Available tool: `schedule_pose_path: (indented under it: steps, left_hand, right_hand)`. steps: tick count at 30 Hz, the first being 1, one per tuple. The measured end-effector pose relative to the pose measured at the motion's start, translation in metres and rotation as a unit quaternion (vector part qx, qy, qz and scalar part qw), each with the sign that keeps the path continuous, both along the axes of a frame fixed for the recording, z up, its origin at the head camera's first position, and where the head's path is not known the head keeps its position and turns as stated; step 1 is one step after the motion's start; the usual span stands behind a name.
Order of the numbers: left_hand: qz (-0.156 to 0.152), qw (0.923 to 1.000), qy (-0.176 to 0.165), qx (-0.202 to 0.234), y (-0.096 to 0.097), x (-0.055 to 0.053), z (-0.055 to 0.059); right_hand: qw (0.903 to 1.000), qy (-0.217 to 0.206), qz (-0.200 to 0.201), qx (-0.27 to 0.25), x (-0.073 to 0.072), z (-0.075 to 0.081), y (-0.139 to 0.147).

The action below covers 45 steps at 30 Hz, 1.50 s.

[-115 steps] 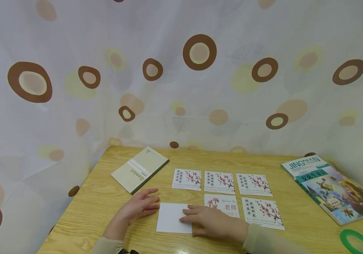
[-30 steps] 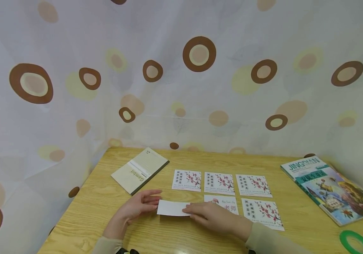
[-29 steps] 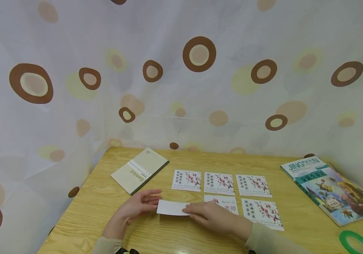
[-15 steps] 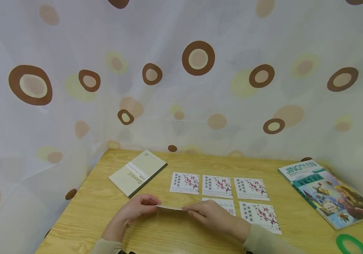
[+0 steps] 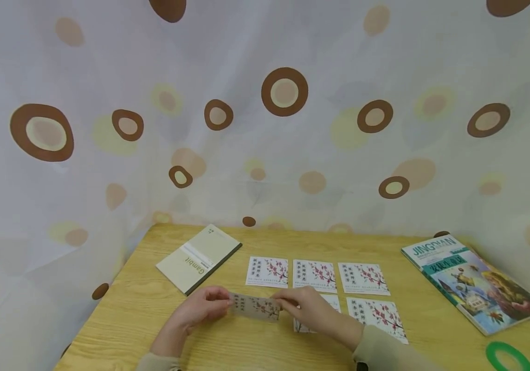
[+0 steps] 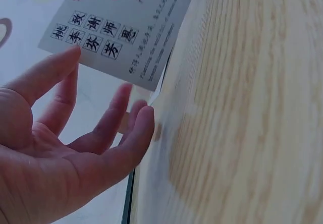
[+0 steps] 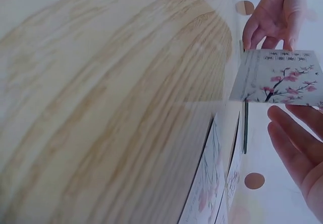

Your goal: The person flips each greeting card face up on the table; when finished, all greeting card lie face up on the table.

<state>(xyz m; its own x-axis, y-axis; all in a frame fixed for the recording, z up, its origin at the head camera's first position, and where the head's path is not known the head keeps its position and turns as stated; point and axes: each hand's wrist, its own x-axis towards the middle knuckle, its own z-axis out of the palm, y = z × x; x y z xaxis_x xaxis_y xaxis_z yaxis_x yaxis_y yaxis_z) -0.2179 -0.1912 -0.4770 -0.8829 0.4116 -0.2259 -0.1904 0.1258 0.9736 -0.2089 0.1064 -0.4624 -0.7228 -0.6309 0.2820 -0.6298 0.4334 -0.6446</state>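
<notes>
Between both hands a greeting card printed with pink blossom and Chinese characters is held tilted above the wooden table, its printed side toward me. My left hand pinches its left edge; in the left wrist view the thumb lies at the card's edge beside the characters. My right hand pinches the right edge between thumb and fingers. The right wrist view shows the held card with the left hand at its far side. Behind the right hand, a carnation card is partly hidden.
Three blossom cards lie in a row: left card, middle card, right card. Another blossom card lies nearer. A Gambit notebook is at left, a magazine at right, green tape roll at front right.
The card lay flat with its blank white side up; both hands have lifted it and turned it over, so the blossom print now faces me. The head view has tilted slightly upward.
</notes>
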Motion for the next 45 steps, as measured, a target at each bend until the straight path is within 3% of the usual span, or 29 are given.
schedule_pose_path:
  steps: [10, 20, 29, 31, 36, 45]
  left_hand:
    - [0.019, 0.9984, -0.022, 0.049, 0.012, -0.002, -0.006]
    - [0.062, 0.9968, -0.030, 0.040, 0.021, -0.003, -0.004]
    - [0.083, 0.9953, -0.031, 0.039, 0.025, -0.001, -0.008]
    - [0.098, 0.9942, -0.029, 0.032, 0.027, 0.000, -0.009]
    - [0.126, 0.9916, -0.026, 0.017, 0.036, 0.001, -0.011]
    - [0.130, 0.9913, -0.020, -0.010, 0.045, 0.001, -0.013]
  right_hand:
    - [0.9932, -0.092, -0.059, -0.041, -0.008, -0.007, 0.002]
    - [0.9798, -0.152, -0.108, -0.072, -0.013, -0.007, 0.003]
    - [0.9600, -0.216, -0.135, -0.118, -0.018, -0.015, 0.004]
    - [0.9584, -0.222, -0.138, -0.115, -0.018, -0.017, 0.004]
    - [0.9668, -0.190, -0.155, -0.071, -0.020, -0.021, 0.006]
    - [0.9670, -0.166, -0.190, -0.034, -0.020, -0.023, 0.005]
